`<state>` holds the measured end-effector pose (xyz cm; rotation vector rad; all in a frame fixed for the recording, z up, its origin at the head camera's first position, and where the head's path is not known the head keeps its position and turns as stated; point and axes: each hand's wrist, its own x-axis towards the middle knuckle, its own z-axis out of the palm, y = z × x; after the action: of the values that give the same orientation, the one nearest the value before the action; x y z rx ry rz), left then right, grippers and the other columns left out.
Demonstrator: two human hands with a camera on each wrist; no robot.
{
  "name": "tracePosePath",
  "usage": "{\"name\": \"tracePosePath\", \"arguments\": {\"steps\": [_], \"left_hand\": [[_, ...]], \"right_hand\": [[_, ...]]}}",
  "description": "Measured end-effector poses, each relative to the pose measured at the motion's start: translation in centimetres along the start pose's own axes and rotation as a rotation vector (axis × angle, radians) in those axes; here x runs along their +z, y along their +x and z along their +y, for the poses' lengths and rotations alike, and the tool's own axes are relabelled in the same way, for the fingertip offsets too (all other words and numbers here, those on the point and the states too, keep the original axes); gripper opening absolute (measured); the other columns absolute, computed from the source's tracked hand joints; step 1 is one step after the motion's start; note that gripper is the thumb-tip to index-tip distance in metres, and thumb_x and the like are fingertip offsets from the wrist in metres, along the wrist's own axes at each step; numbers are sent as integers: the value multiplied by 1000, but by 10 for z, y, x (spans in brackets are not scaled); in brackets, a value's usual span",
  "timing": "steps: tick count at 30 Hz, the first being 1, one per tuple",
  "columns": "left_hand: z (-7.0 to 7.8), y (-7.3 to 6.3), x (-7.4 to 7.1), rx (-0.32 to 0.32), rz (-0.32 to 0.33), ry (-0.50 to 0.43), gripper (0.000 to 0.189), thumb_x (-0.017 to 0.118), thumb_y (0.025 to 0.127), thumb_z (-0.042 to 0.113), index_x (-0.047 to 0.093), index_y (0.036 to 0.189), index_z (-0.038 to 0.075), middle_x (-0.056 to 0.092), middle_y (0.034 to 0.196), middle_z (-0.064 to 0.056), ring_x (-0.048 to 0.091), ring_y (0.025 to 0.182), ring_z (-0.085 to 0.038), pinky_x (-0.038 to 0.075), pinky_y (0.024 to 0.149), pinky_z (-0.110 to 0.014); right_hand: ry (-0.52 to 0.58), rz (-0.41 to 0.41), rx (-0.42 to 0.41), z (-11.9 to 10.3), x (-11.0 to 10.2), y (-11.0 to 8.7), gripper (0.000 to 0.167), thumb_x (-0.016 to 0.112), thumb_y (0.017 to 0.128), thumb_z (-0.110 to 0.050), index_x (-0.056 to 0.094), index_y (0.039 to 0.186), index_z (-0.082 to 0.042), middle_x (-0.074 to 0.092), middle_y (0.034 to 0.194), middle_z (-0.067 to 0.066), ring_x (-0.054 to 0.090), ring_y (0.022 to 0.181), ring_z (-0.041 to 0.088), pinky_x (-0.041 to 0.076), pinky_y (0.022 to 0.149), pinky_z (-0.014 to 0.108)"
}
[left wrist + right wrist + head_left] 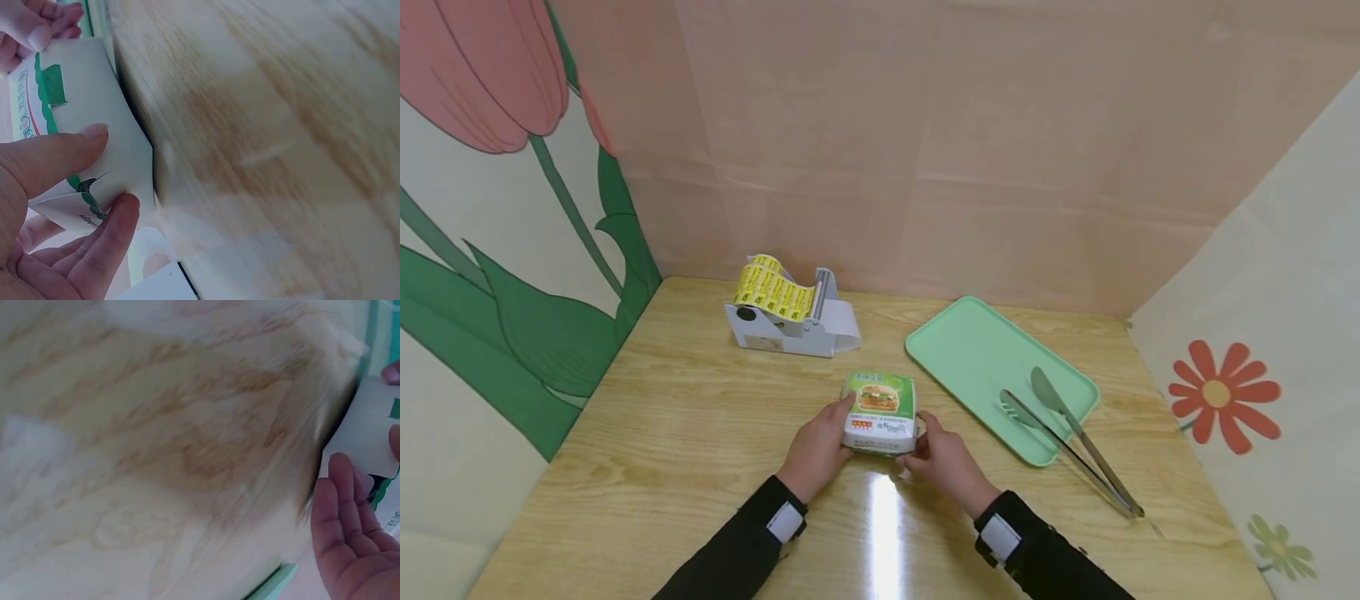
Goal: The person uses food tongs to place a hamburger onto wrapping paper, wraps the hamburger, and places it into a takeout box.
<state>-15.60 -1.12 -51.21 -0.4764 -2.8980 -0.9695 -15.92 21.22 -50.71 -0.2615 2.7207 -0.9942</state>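
Observation:
A burger box (878,408), white and green with a burger picture on its lid, sits on the table between both hands. My left hand (820,446) holds its left side; in the left wrist view the thumb (69,153) lies on the front face and the fingers bear on the side at the corner. At the opposite corner my right hand (947,467) grips the box, with its fingers (344,500) along the side and its thumb at the front. A small green tab (54,84) shows on the front face. The box's back side is hidden.
Behind the box to the left stands a label dispenser (786,312) with a roll of yellow labels. A mint-green tray (966,354) lies to the right, with metal tongs (1086,450) resting across its near edge onto the wooden table (647,467). A pink backdrop rises behind.

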Motion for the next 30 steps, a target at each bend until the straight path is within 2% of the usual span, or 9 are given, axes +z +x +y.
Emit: {"name": "tracePosePath", "arguments": {"steps": [6,12,15,17,22,25,30], "left_hand": [[3,0,0,-6,-18,10,96,89,71,13,36,149,-2,53,137,-25,59,117,-38,48,98,-45],[4,1,0,5,-32,70,96,89,72,18,35,149,-3,56,134,-26,62,112,-37,50,95,-43],[4,1,1,3,-20,73,95,89,72,19,36,148,-2,57,132,-26,63,110,-36,51,94,-43],[3,1,2,6,1,69,94,89,73,21,38,147,-3,58,131,-26,63,109,-36,51,93,-43],[1,3,-3,-5,47,-5,91,90,71,21,42,145,-4,62,126,-23,65,105,-34,52,90,-43],[1,6,-10,-35,37,-93,90,88,73,20,42,146,-2,64,124,-19,65,103,-28,53,88,-41],[3,12,-23,-100,7,-284,87,86,78,24,40,148,2,66,108,-9,61,82,-14,54,69,-29]], "right_hand": [[-125,72,-131,-2,5,-2,74,81,79,-9,42,137,14,61,73,-2,55,65,7,48,56,22],[-333,167,-258,-1,11,-3,72,82,78,-14,45,131,17,55,65,-1,49,56,7,41,48,23],[-379,183,-269,-2,12,-3,70,82,79,-17,46,129,16,56,65,1,48,55,8,41,47,24],[-341,165,-238,-3,11,-3,68,82,80,-18,46,129,14,57,67,0,49,57,8,42,49,24],[-143,134,-122,-8,0,-3,66,80,84,-18,49,136,9,58,72,-3,52,64,7,46,56,23],[-48,174,-103,-12,-6,-3,66,79,86,-20,50,139,6,60,75,-3,54,67,8,47,58,24],[106,267,-119,-20,-15,1,60,77,87,-16,53,137,7,58,79,3,53,71,14,46,60,22]]}}
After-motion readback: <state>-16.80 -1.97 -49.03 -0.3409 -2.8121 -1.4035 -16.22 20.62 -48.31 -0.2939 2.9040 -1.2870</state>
